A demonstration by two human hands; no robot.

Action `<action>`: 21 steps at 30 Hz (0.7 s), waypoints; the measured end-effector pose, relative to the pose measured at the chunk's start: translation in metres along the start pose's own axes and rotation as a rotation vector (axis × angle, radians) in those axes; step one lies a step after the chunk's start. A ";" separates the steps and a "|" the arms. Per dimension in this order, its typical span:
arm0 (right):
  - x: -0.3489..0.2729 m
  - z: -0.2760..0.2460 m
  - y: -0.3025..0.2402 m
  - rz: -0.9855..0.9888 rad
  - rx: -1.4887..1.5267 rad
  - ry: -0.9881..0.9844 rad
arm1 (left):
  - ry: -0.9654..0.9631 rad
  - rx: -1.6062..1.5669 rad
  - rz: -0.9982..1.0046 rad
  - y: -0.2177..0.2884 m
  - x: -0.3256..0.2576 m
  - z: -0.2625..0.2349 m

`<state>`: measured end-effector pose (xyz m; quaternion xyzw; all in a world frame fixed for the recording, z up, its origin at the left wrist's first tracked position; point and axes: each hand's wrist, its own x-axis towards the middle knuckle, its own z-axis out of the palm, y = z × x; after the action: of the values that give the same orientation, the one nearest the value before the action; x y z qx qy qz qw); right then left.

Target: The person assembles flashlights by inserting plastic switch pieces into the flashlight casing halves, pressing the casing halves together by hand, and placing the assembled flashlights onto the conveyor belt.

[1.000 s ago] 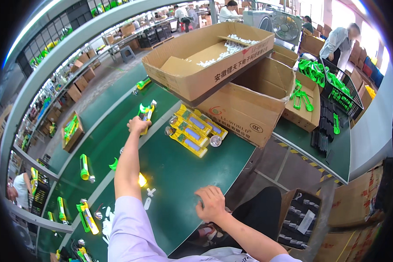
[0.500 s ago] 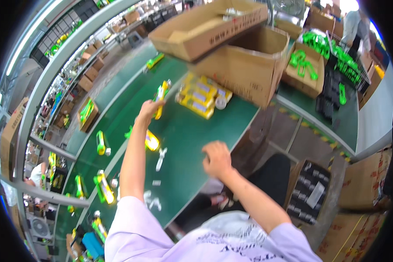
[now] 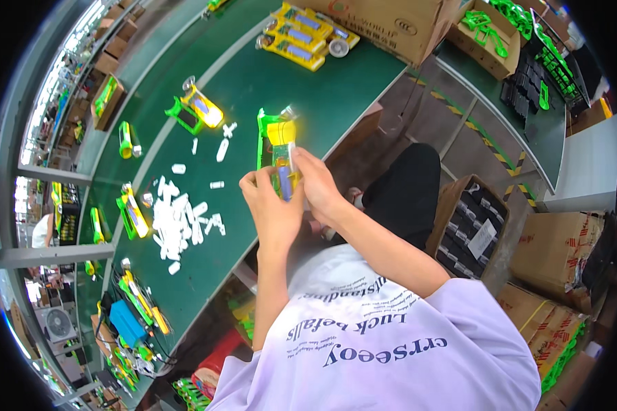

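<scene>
Green and yellow toy (image 3: 279,147) held up over the green table (image 3: 253,89).
Left hand (image 3: 271,205) and right hand (image 3: 317,186) both pinch its lower end.

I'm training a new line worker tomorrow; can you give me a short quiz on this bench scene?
1. True or false: both hands grip the green and yellow toy.
2. What lies heaped left of the left hand on the green table? A) white small parts B) black trays C) red caps
3. Fill in: the stacked yellow packs lie beside a cardboard ____.

Key: 1 true, the right hand grips it too; 2 A, the white small parts; 3 box.
</scene>
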<state>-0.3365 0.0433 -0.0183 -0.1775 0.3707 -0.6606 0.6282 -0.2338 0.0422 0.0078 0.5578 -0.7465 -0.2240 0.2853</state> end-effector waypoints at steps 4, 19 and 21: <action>-0.015 0.003 0.000 0.056 0.002 0.020 | 0.105 -0.079 0.084 -0.005 -0.030 0.003; -0.044 -0.017 -0.014 0.195 -0.033 -0.076 | -0.326 -1.242 -0.473 -0.040 -0.029 -0.035; -0.048 -0.019 -0.019 0.246 0.032 -0.083 | -0.358 -1.298 -0.469 -0.040 -0.035 -0.036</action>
<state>-0.3560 0.0935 -0.0063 -0.1479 0.3529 -0.5764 0.7221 -0.1742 0.0644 0.0020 0.3760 -0.3584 -0.7668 0.3771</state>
